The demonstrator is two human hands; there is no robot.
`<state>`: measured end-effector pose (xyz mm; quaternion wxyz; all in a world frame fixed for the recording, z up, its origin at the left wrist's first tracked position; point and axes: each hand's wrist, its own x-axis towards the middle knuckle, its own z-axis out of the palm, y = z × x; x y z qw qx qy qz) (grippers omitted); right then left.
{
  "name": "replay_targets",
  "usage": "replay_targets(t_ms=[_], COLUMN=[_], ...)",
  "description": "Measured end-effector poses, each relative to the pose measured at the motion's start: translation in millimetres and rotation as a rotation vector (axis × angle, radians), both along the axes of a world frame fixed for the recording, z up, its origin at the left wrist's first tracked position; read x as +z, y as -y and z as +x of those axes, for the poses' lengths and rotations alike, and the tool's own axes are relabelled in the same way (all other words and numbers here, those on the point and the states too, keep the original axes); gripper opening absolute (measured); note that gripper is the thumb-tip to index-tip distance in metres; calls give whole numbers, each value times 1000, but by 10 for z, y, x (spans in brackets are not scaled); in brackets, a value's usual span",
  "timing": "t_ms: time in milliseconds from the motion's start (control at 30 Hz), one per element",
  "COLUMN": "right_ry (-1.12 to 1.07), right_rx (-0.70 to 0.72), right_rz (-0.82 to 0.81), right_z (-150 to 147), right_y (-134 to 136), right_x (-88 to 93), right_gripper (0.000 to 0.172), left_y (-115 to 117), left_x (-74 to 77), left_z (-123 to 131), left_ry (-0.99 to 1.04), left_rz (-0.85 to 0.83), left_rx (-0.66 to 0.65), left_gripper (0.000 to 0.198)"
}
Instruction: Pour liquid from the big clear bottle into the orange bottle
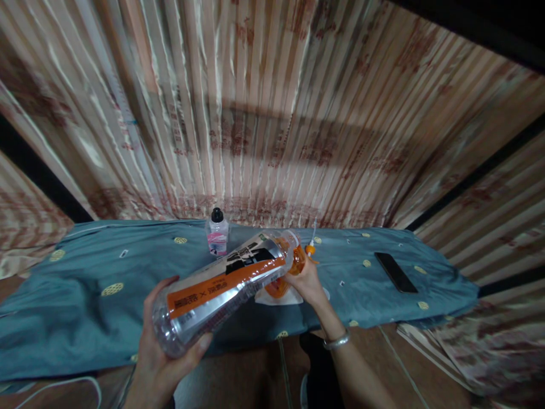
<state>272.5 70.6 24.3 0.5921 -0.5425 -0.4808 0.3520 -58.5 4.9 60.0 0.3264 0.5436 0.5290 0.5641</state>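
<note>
My left hand (159,363) grips the base end of a large clear plastic bottle (230,278) with an orange and silver label. The bottle is tilted, its neck pointing up and right, and its mouth meets a translucent orange bottle (277,288). My right hand (307,284) is wrapped round that orange bottle, which is partly hidden behind the large one. Beneath it lies a flat white sheet (266,299). Just beyond my right hand is an orange pump top (310,250) with a pale tube. Whether liquid flows between the bottles I cannot make out.
A small clear bottle (218,237) with a black cap and pink label stands at the back of the teal cloth (140,307). To the right lies a black phone (395,272). Pleated curtains (264,142) hang behind, and a white cable (85,379) runs at lower left.
</note>
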Motion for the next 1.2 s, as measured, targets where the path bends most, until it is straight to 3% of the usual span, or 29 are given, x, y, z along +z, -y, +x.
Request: replay_targets(t_ms=[1200], right_ry=[15], right_rx=[-6], right_rz=[22], right_z=[-29], right_y=[4], right_x=[46], right_gripper=[65], left_y=[-15], left_x=[5], left_z=[5], left_ry=[20], left_rz=[-1], left_rx=[-5], left_gripper=[100])
